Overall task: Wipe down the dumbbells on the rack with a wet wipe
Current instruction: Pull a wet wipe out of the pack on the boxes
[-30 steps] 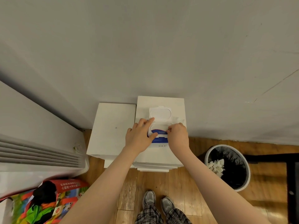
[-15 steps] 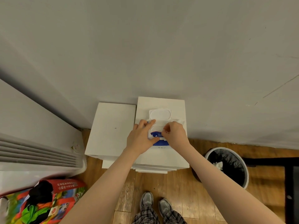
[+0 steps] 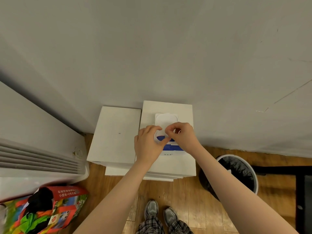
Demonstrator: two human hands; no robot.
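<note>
1. A flat white-and-blue pack of wet wipes lies on top of the taller white rectangular box, which stands against the pale grey wall.
2. The pack's white oval flip lid is folded back toward the wall, lying flat and open.
3. The left hand rests on the pack's left side, fingers curved around the rim of the round opening, thumb tip reaching toward the right hand.
4. The right hand sits over the opening with its fingers curled and thumb and forefinger pressed together; whether a wipe is pinched between them cannot be told, since the fingers hide the spot.
5. The two hands are close together, touching or nearly so above the opening.
6. A second, lower white box stands just beside the first, on its left.
7. A white ribbed heater unit runs along the left edge of the view.
8. A colourful red-and-green shopping bag sits on the wooden floor below the heater.
9. A round white bin with a black liner stands on the floor to the right of the boxes.
10. Grey trainers and checked trouser legs show at the bottom edge.
11. Dumbbells and their rack are not in view.
</note>
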